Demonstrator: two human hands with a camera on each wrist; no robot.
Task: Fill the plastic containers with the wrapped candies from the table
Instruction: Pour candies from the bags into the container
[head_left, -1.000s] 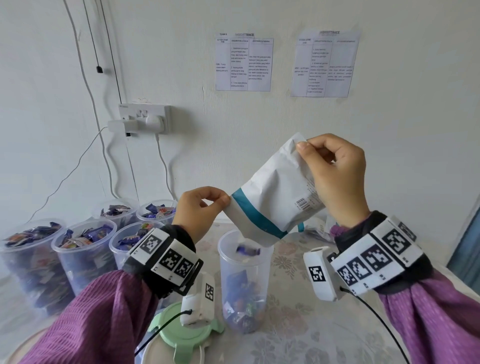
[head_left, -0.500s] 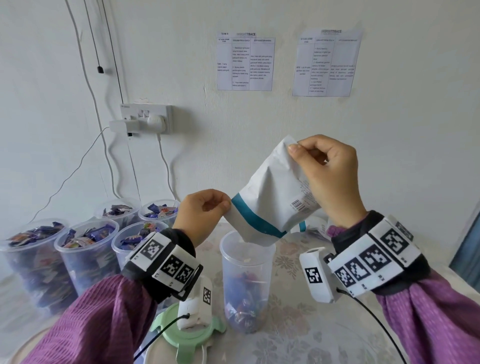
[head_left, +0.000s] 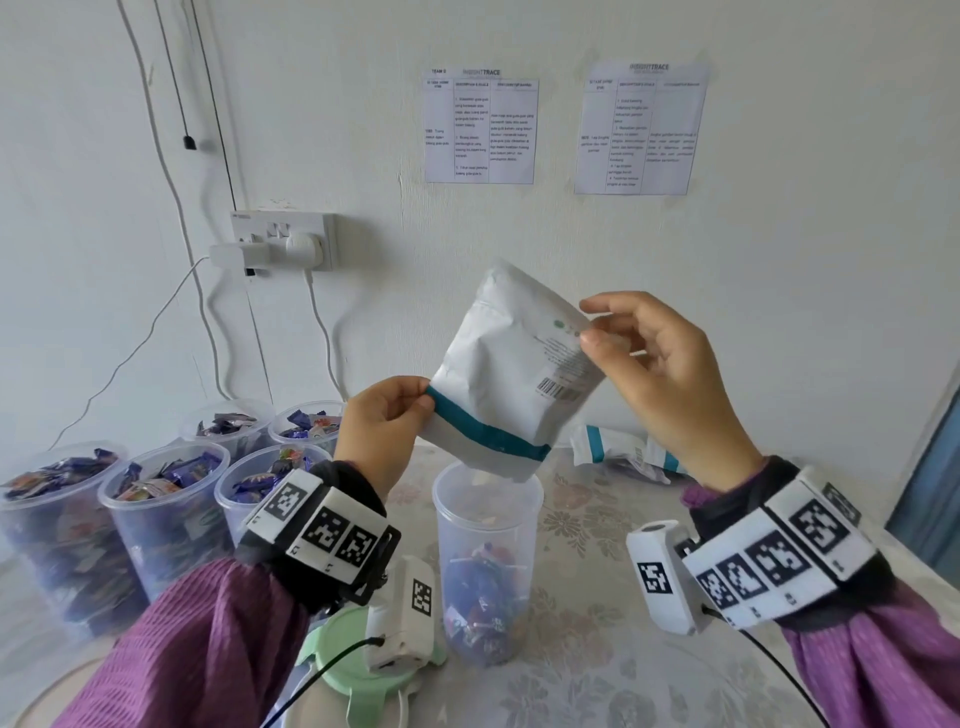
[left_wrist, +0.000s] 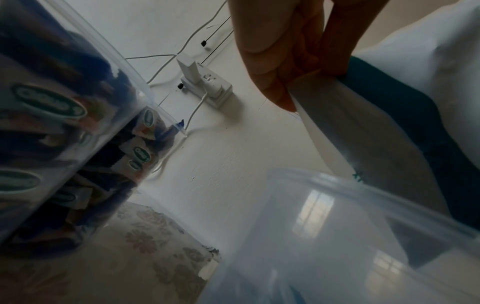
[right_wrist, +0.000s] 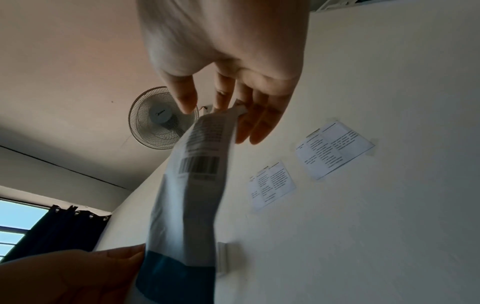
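I hold a white candy bag (head_left: 511, 374) with a teal band upside down, its mouth over a clear plastic container (head_left: 485, 525) on the table. My left hand (head_left: 395, 415) pinches the bag's lower left corner by the teal band (left_wrist: 369, 82). My right hand (head_left: 597, 325) pinches the bag's upper right edge (right_wrist: 223, 117) between thumb and fingers. Wrapped candies (head_left: 480, 597) fill roughly the container's lower third. The bag (right_wrist: 187, 195) hangs down toward my left hand (right_wrist: 78, 271) in the right wrist view.
Several clear containers (head_left: 166, 499) full of wrapped candies stand at the left near the wall. A pale green lid (head_left: 353, 670) lies in front of the open container. Other bags (head_left: 623, 452) lie on the floral tablecloth (head_left: 597, 675) behind my right hand. A socket with cables (head_left: 280, 241) hangs on the wall.
The bag has turned more upright over the container. My right hand has shifted from the bag's top corner to its right edge. The candy seen at the container's mouth has dropped in.
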